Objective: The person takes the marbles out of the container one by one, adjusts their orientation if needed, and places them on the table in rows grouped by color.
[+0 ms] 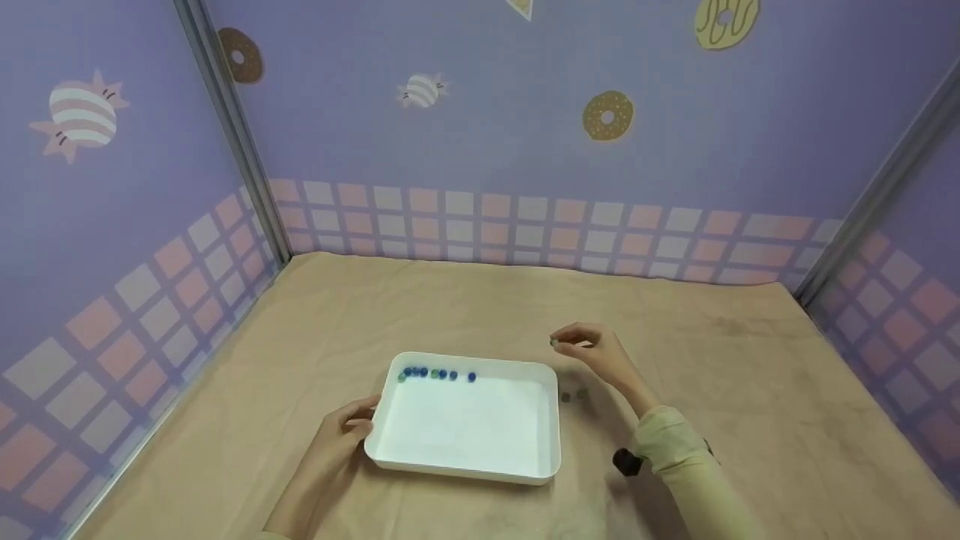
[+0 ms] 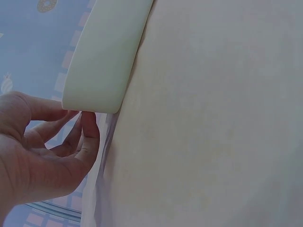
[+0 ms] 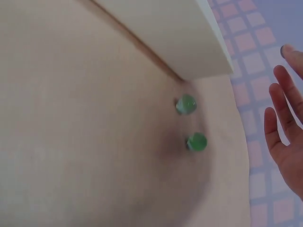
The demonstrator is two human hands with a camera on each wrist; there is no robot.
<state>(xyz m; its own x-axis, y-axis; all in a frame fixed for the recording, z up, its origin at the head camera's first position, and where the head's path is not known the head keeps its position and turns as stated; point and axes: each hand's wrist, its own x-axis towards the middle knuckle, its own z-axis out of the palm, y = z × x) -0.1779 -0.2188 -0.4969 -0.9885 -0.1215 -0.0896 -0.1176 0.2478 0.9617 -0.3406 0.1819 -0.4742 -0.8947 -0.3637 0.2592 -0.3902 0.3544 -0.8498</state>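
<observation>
A white tray (image 1: 465, 427) lies on the cloth-covered table, with several blue marbles (image 1: 442, 374) and green ones in a loose row along its far wall. My left hand (image 1: 341, 435) holds the tray's left side, its fingertips against the end wall in the left wrist view. Beyond the tray's far right corner, my right hand (image 1: 600, 356) is raised over the cloth. It pinches a small marble (image 1: 554, 343) between thumb and forefinger; its other fingers are loosely bent. Two green marbles (image 3: 186, 104) rest on the cloth beside the tray's right wall.
Beige cloth (image 1: 675, 337) covers the table. Patterned purple walls (image 1: 510, 135) enclose the back and both sides, with grey metal posts (image 1: 240, 135) at the corners. A black wrist device (image 1: 627, 462) sits at the right sleeve (image 1: 671, 442).
</observation>
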